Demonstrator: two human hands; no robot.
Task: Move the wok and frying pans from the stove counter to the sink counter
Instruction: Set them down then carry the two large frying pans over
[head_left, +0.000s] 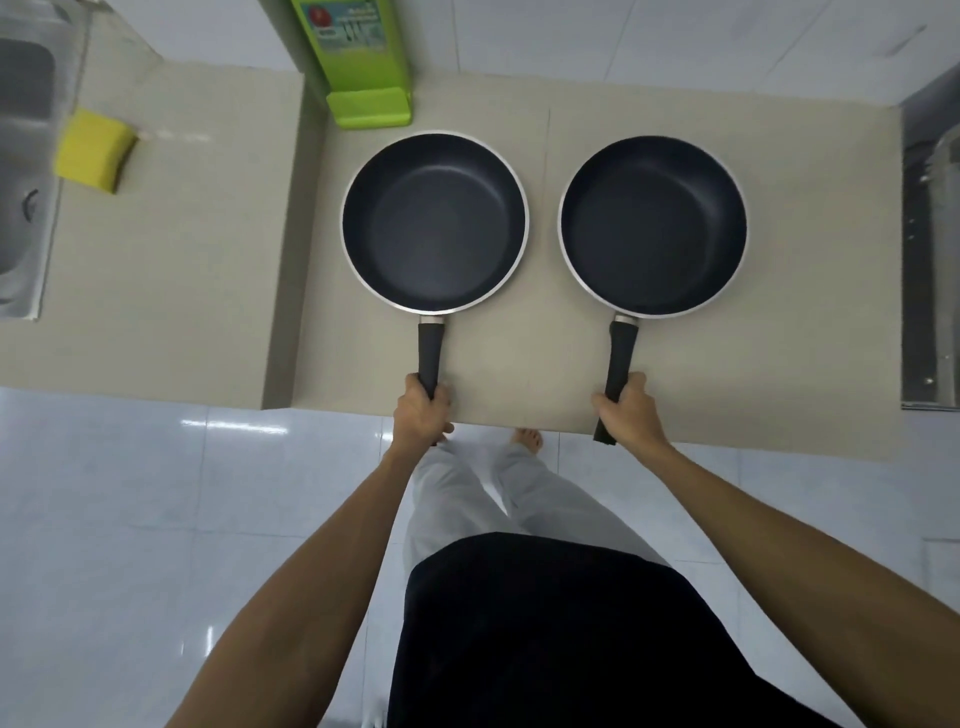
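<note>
Now my left hand (422, 411) grips one frying pan (435, 223) by its handle, my right hand (626, 410) the other pan (653, 226). Held so far back, either could tip or clip the step (291, 249) toward the sink counter (171, 249).

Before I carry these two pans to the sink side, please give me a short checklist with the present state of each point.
1. Left hand closed around left pan handle: ok.
2. Right hand closed around right pan handle: ok.
3. Both pans empty: ok.
4. Pans apart, rims not touching: ok.
5. Free space on sink counter beside yellow sponge: ok.
6. Pans lifted off the counter: cannot tell.
</note>
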